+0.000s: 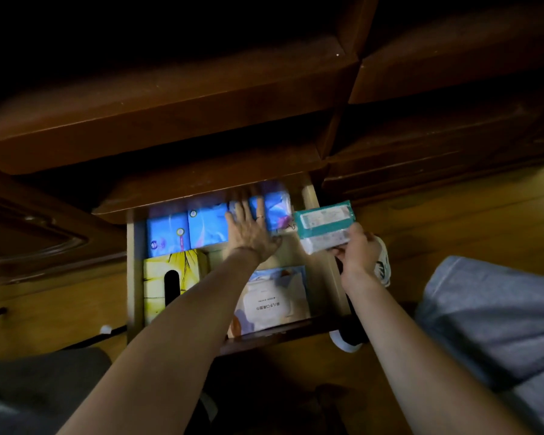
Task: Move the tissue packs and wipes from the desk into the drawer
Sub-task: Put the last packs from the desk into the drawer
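Forearms reach over the open drawer [135, 246]: left hand [252, 233] flat, fingers straight on the blue tissue packs [206, 226], right hand [357, 251] pinching the teal wipes pack [325, 226], long axis crosswise, just right of the drawer.

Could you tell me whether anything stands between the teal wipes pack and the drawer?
Only the drawer's right wall lies below the teal wipes pack in the right hand. The left hand presses flat on blue packs at the back.
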A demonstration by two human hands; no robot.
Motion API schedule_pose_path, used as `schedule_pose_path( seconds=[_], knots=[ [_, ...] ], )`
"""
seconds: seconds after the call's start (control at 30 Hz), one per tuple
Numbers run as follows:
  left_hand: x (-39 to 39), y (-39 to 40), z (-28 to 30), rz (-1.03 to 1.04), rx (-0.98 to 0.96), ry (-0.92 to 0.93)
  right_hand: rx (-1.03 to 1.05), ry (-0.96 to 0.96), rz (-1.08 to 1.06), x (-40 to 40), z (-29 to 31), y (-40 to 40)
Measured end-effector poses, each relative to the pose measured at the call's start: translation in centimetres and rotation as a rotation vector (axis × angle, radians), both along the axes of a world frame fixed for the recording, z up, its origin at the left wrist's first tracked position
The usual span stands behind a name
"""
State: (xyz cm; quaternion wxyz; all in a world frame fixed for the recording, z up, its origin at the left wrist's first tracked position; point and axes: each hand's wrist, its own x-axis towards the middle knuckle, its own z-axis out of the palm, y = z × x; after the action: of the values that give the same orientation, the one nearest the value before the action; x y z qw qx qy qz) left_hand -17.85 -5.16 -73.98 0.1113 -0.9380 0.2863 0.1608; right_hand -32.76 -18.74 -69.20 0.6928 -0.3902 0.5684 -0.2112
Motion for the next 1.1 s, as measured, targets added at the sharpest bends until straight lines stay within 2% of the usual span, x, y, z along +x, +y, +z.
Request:
schedule_pose_path(
  seconds=[0.1,0.2,0.37,0.43,0.5,0.6,0.67,0.73,0.77,0.83,0.93,1.1],
  knots=[
    [0.5,0.7,1.3,-0.068,-0.059,0.0,-0.109,0.001,0.135,1.0,0.6,1.3],
    [-0.3,3.8,2.6,-0.079,-0.232,-0.044,-0.147,0.003,0.216,2.5,0.7,2.9],
    [-3.3,11.3,4.1,0.121,-0.636,-0.128,-0.121,0.154,0.331,3.9,-0.8,6.4],
    [-4.8,14.2,4.2,0.209,-0.712,-0.133,-0.073,0.227,0.417,4.0,-1.5,7.6],
    [-6.2,16.2,3.7,0.233,-0.701,-0.071,-0.022,0.279,0.58,3.6,-1.8,8.4],
    [-7.3,17.0,2.8,0.211,-0.631,0.214,-0.02,0.317,0.843,2.0,-1.8,8.9],
    [-7.3,16.7,2.2,0.058,-0.493,0.264,-0.214,0.426,1.136,1.2,-1.5,8.6],
    [-7.6,16.5,1.5,-0.102,-0.372,0.26,-0.544,0.667,1.478,0.7,-0.8,8.2],
    [-7.8,16.5,1.3,-0.137,-0.337,0.268,-0.668,0.771,1.574,0.5,-0.3,8.1],
    [-7.9,16.3,1.3,-0.158,-0.313,0.276,-0.83,0.87,1.675,0.4,0.5,8.1],
    [-7.1,15.8,1.9,-0.193,-0.325,0.308,-1.018,0.911,1.756,0.7,0.9,8.5],
    [-7.6,16.3,3.4,-0.097,-0.437,0.38,-1.038,0.747,1.873,-0.4,1.2,9.2]
  ],
)
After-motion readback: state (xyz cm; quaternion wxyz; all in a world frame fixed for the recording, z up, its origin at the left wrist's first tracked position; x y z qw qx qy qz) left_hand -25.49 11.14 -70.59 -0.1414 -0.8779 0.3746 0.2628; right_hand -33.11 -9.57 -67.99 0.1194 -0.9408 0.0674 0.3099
